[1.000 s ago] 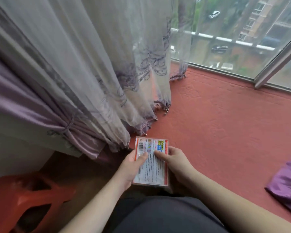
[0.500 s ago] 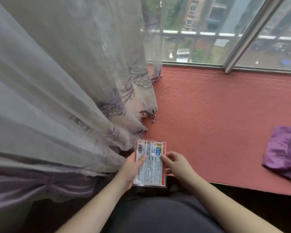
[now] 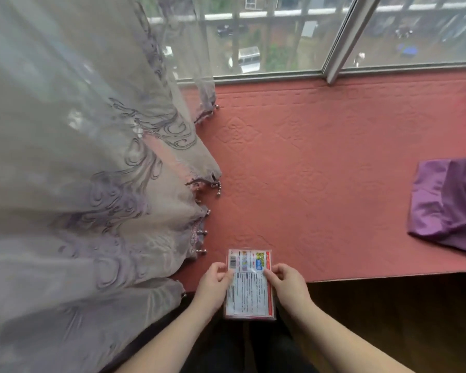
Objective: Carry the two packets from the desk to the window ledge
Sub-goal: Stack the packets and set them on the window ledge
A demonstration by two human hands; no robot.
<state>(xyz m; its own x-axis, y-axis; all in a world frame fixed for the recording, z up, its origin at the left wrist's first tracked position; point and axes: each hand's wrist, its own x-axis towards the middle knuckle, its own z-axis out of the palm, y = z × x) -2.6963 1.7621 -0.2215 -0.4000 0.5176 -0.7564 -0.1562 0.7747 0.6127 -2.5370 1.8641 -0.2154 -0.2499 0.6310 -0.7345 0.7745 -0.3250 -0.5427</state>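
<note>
Head view: left hand (image 3: 213, 285), right hand (image 3: 287, 282) pinching packets (image 3: 249, 289); count unclear.

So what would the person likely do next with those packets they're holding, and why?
Probably ease both hands forward and lay the printed plastic packets flat on the red embossed ledge mat. The left hand and right hand pinch the stack at its sides, with only its far end over the mat's near edge. Bare mat lies just ahead, between the sheer curtain and the purple cloth.
</note>
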